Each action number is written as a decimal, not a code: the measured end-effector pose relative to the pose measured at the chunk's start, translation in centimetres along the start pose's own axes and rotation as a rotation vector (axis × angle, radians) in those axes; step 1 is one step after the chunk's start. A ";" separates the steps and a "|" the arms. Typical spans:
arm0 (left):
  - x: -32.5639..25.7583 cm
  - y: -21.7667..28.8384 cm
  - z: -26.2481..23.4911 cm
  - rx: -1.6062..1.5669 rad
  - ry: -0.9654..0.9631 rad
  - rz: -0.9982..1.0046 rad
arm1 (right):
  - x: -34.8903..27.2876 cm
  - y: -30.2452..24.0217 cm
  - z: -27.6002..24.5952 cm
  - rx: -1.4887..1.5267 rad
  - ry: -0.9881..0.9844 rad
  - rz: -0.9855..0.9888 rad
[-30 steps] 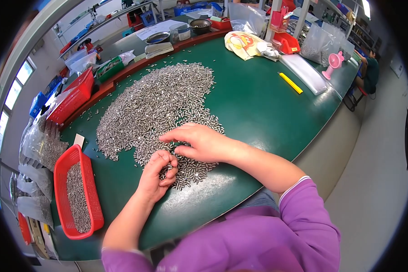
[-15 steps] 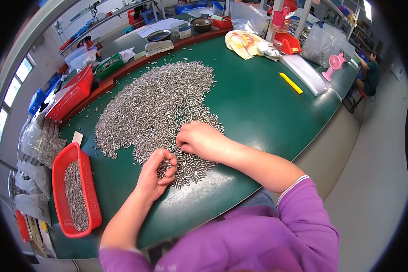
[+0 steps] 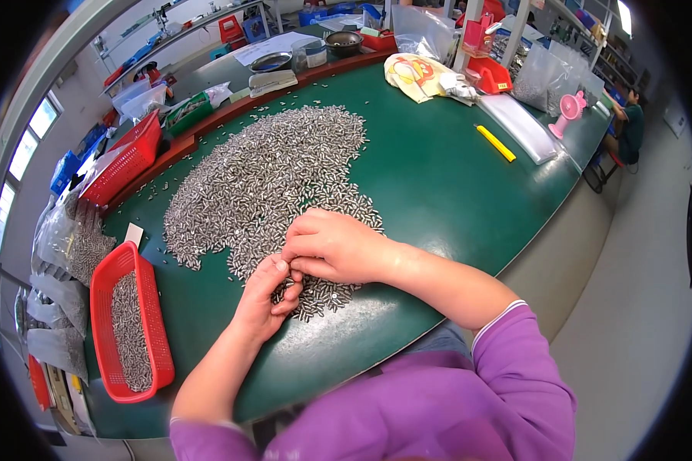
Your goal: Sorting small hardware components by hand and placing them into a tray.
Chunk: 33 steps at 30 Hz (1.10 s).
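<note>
A broad heap of small silvery metal pins (image 3: 261, 169) lies spread over the green tabletop. At its near edge my left hand (image 3: 263, 301) is curled, thumb up, with a few of the pins showing inside its bent fingers. My right hand (image 3: 332, 244) reaches over the heap from the right. Its fingertips are pinched together against the left thumb and forefinger. Whatever is between the right fingertips is too small or hidden to make out. Loose pins lie beneath and around both hands.
A red perforated basket (image 3: 164, 346), partly filled with pins, stands at the left. Another red basket (image 3: 127, 157) and bags of pins (image 3: 77, 238) are beyond it. A yellow cutter-like tool (image 3: 496, 144), a clear plastic sheet stack (image 3: 519, 127) and a pink fan (image 3: 567, 114) lie right.
My right hand has moved left from the heap to meet the left hand, and their fingertips now touch. The left hand has stayed almost in place.
</note>
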<state>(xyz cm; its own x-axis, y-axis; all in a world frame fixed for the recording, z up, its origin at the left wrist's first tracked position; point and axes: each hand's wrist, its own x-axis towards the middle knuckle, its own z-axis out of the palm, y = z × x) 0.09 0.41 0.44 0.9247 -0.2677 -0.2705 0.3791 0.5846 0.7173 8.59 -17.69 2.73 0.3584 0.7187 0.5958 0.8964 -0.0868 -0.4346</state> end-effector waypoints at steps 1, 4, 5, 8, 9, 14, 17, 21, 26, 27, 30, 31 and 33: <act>0.0 -0.1 -0.1 0.003 -0.017 -0.001 | -0.1 0.2 0.2 0.017 0.001 -0.016; 0.1 -0.1 -0.3 0.016 -0.023 -0.011 | -0.2 0.7 0.2 0.027 -0.013 -0.036; 0.1 -0.1 -0.3 0.025 -0.014 -0.020 | -0.2 0.7 0.1 0.021 -0.029 -0.040; 0.0 0.0 -0.1 0.051 -0.003 -0.014 | -0.3 0.6 0.1 0.017 -0.048 0.020; -0.1 0.1 0.0 0.050 -0.002 -0.014 | -0.4 0.6 -0.1 -0.048 -0.059 0.082; 0.0 0.1 0.0 0.011 0.027 -0.035 | -1.4 1.6 -0.8 -0.197 -0.294 0.257; 0.0 0.1 -0.2 0.000 0.017 -0.041 | -1.4 2.0 0.5 -0.197 -0.242 0.238; 0.0 0.2 -0.5 -0.007 -0.014 -0.033 | -1.3 1.7 1.1 -0.294 -0.173 0.183; 0.0 0.1 -0.4 0.017 0.007 -0.020 | 0.0 0.4 -0.2 -0.159 -0.040 0.219; 0.0 0.1 -0.5 0.016 -0.006 -0.017 | 0.1 0.1 -0.4 -0.042 -0.006 0.216; 0.0 0.1 -0.3 -0.007 -0.016 -0.009 | 0.0 0.0 -0.1 0.122 0.021 0.174; 0.0 0.0 -0.2 -0.028 -0.014 -0.007 | -0.1 -0.1 0.2 0.234 -0.012 0.222; 0.1 -0.1 -0.4 -0.023 -0.027 -0.004 | -0.1 -0.2 0.6 0.377 -0.072 0.300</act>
<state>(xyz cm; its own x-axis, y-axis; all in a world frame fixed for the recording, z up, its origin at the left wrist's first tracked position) 0.18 0.63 0.08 0.9220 -0.2903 -0.2561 0.3839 0.6008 0.7011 8.20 -17.37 2.37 0.5556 0.7472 0.3646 0.5948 -0.0509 -0.8022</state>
